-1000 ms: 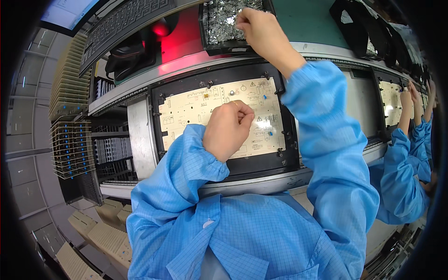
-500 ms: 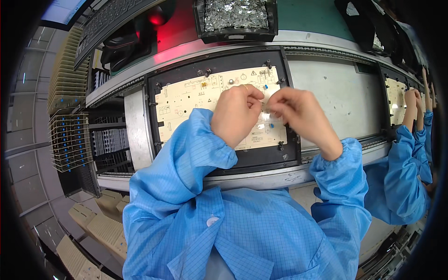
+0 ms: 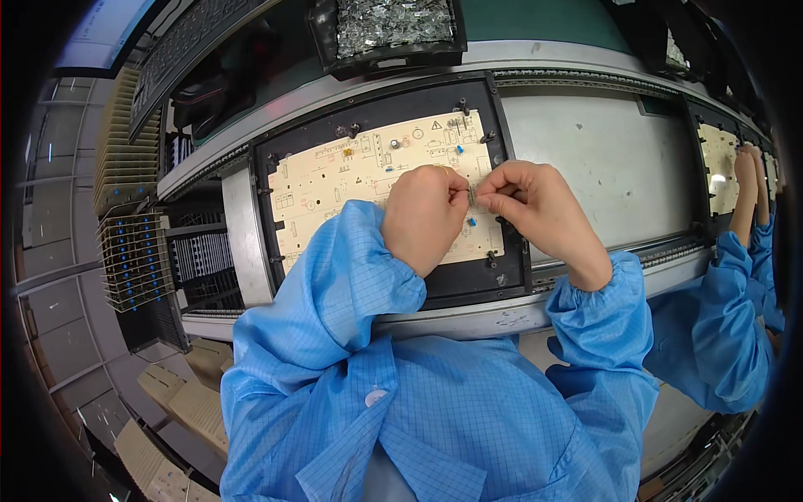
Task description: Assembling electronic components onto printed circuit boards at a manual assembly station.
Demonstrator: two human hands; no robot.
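Together, two hands [image 3: 427, 213] [image 3: 539, 209], one circuit board [image 3: 335, 180]

I've got one cream circuit board [image 3: 328, 180] lying flat, printed side up, inside the black frame [image 3: 470, 277], surrounded by bare border. Fitted so far: yellow part [image 3: 349, 153] toward the frame's far edge, small round part [image 3: 396, 144] right of it, blue part [image 3: 459, 151] near the far right corner, second blue one [image 3: 473, 222] nearer the right edge. I'm covering some of its near side; whatever's in my pinch there is too small to identify.
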